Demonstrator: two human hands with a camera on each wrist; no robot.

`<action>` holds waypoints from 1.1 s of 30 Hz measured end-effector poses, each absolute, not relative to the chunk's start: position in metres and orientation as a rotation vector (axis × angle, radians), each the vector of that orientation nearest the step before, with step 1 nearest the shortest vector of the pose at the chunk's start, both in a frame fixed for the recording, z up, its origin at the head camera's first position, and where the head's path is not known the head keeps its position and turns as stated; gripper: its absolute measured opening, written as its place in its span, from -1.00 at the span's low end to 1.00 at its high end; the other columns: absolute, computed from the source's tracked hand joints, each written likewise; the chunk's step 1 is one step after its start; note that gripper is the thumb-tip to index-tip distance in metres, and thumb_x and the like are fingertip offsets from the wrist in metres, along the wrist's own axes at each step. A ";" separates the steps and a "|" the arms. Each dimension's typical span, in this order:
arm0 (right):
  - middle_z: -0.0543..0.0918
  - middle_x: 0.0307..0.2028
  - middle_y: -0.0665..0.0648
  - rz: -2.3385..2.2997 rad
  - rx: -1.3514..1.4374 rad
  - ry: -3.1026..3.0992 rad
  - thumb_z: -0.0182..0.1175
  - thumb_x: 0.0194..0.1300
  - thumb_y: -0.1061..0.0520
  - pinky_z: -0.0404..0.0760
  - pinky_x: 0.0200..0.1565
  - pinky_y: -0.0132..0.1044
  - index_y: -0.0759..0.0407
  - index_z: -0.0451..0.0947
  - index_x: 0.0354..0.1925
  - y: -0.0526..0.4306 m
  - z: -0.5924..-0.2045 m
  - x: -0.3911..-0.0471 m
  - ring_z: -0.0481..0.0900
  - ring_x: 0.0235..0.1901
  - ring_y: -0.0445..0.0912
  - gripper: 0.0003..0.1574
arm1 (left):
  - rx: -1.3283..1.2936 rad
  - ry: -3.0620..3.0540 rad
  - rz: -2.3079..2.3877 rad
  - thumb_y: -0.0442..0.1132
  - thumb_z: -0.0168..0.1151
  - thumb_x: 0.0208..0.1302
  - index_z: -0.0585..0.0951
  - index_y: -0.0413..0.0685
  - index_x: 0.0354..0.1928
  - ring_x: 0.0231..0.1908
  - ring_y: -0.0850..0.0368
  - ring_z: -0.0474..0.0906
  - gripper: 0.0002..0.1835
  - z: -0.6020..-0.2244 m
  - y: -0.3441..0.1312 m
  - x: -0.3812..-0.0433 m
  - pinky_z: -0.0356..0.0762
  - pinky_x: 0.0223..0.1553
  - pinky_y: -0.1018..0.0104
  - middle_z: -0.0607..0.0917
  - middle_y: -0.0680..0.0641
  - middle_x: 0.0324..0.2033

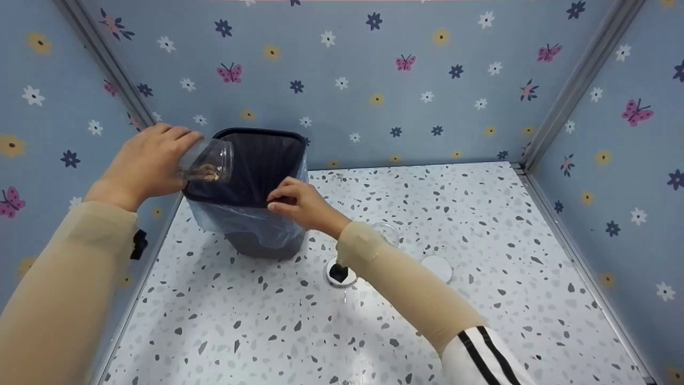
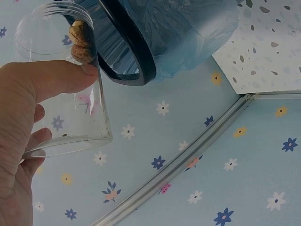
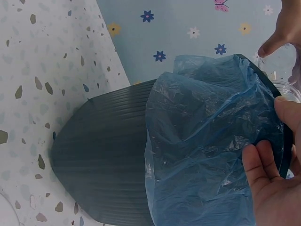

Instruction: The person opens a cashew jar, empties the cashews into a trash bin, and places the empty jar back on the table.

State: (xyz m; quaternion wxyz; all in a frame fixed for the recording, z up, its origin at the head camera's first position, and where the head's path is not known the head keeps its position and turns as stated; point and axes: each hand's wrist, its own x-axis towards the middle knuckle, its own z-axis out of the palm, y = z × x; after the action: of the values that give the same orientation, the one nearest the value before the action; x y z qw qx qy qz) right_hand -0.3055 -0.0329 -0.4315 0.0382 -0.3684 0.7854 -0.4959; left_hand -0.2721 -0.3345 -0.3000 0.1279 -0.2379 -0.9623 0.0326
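My left hand [image 1: 144, 163] grips a clear jar [image 2: 70, 110], tilted with its mouth over the near left part of a dark waste bin [image 1: 262, 247]. Several brown, wrinkled, nut-like pieces [image 2: 81, 42] lie inside along the jar's lower wall near its mouth. A translucent blue bag [image 3: 202, 132] lines the bin and hangs over its black rim [image 1: 224, 202]. On the rim's near right side, my right hand [image 1: 302, 206] pinches the edge and the bag between thumb and fingers. The bottom of the bin's inside is hidden.
On the speckled floor, right of the bin, are a round white container [image 1: 350, 278] with a dark centre, a clear round object [image 1: 393, 235] partly behind my right sleeve, and a white disc [image 1: 438, 269]. Flower-patterned panels [image 1: 347, 80] enclose the space.
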 end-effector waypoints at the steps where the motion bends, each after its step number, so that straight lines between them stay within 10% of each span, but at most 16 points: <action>1: 0.66 -0.05 0.27 -1.523 -1.130 2.409 0.38 0.51 0.17 0.51 -0.07 -0.46 0.32 0.80 0.05 -0.033 -0.432 -0.306 0.47 -0.20 -0.27 -0.73 | -0.695 -2.797 0.098 -0.49 0.51 -0.04 0.50 -0.33 0.47 0.29 -0.49 0.47 -0.11 -0.300 -0.334 -0.272 0.45 0.39 -0.41 0.60 -0.44 0.33; 33: 0.67 -0.06 0.28 -1.526 -1.148 2.418 0.38 0.50 0.18 0.50 -0.10 -0.47 0.33 0.80 0.03 -0.034 -0.434 -0.306 0.44 -0.22 -0.30 -0.74 | -0.839 -2.681 0.285 -0.56 0.58 -0.12 0.56 -0.39 0.37 0.23 -0.50 0.55 -0.15 -0.299 -0.328 -0.276 0.44 0.45 -0.34 0.68 -0.47 0.18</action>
State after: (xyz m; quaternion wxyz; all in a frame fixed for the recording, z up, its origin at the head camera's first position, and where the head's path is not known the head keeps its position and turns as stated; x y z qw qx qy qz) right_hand -0.3065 -0.0339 -0.4336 0.0304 -0.3724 0.7844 -0.4951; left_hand -0.2760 -0.3285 -0.2990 0.1586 -0.2933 -0.9375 0.0998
